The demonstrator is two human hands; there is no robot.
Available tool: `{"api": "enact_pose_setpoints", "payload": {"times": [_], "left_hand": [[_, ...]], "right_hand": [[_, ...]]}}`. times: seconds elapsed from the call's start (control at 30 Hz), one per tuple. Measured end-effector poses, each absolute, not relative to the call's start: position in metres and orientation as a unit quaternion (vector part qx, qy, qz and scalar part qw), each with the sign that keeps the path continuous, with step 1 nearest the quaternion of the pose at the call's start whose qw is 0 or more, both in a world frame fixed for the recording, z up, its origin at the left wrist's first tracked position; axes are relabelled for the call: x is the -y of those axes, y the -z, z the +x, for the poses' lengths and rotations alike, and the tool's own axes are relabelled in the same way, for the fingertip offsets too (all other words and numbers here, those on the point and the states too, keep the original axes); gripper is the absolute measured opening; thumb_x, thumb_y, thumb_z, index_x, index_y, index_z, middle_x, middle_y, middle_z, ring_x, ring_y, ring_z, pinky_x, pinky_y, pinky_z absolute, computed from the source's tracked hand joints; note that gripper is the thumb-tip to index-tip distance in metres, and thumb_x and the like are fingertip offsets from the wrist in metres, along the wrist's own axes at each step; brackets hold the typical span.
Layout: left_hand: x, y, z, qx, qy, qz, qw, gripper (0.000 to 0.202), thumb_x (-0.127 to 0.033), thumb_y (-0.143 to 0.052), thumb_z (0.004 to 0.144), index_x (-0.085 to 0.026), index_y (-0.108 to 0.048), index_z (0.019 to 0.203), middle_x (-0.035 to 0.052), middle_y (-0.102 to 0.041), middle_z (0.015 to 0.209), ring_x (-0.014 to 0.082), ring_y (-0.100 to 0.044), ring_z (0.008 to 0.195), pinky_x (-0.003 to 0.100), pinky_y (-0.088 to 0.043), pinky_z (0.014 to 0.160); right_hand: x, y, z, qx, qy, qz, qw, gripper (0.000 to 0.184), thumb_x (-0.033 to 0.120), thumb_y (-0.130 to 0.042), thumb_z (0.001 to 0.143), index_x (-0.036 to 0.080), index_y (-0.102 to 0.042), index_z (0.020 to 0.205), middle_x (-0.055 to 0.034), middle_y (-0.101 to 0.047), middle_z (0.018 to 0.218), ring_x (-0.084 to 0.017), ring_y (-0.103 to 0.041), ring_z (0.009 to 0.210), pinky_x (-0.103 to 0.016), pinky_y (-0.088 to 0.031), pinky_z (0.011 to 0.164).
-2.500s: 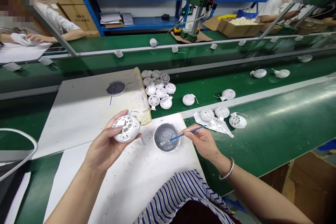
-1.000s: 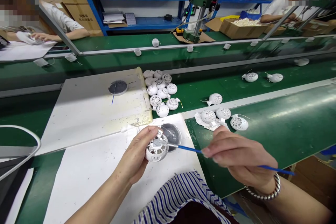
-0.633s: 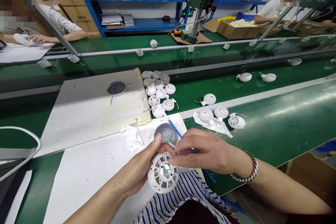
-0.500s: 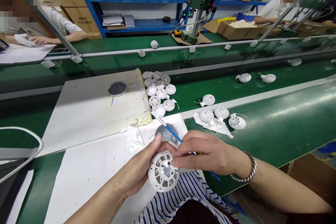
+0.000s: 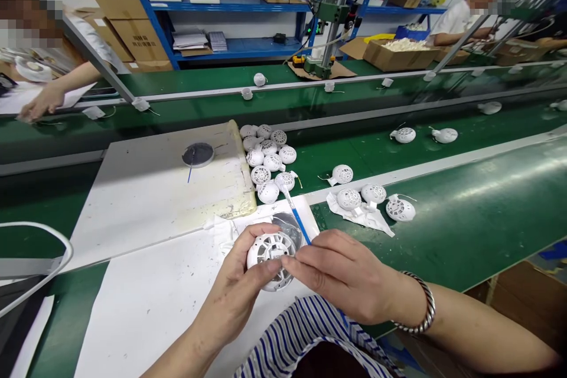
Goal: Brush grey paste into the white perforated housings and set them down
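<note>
Snugly, the left hand cups a white latticed plastic sphere; the half-curled right hand touches it, any grip on the slim blue brush hidden.

Wearer's top: blue-and-white striped fabric, stripes running diagonally, curved edge toward the camera. Dark fabric shows inside that edge, garment type unclear. Right wrist: silver bangle, twisted or beaded, detail too small to tell. Left forearm and right forearm uncovered; left hand and right hand bare
</note>
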State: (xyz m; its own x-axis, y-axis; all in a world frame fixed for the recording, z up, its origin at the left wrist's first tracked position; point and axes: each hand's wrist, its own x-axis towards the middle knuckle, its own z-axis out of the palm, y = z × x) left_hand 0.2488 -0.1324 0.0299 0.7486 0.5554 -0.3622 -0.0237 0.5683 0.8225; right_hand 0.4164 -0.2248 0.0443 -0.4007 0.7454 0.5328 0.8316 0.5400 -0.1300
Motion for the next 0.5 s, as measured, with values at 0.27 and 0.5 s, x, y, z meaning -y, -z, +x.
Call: {"api": "enact_pose_setpoints", "payload": {"times": [0.27, 0.5], "left_hand": [[0.136, -0.008, 0.248, -0.323, -0.158, 0.465, 0.809, 0.026, -0.030, -0.058, 0.079, -0.022, -0.051, 0.102, 0.0017, -0.054, 0.083, 0.0119, -0.046, 0.069, 0.022, -0.038, 0.062], [0.003, 0.024, 0.186, -0.594, -0.277, 0.666, 0.357, 0.040, -0.040, -0.060, 0.071, -0.020, -0.049, 0.104, 0.0059, -0.053, 0.101, 0.0271, -0.050, 0.094, 0.038, -0.040, 0.079]], "right_hand": [[0.226, -0.028, 0.415, 0.837, 0.085, -0.491, 0.228, 0.031, 0.010, -0.032, 0.090, 0.006, -0.058, 0.107, -0.0095, -0.063, 0.091, -0.018, -0.053, 0.079, -0.031, -0.049, 0.069], [0.233, -0.003, 0.450, 0.713, -0.005, -0.582, 0.390, 0.044, 0.000, -0.044, 0.084, 0.017, -0.047, 0.124, -0.0119, -0.052, 0.118, -0.018, -0.051, 0.108, -0.032, -0.048, 0.087]]}}
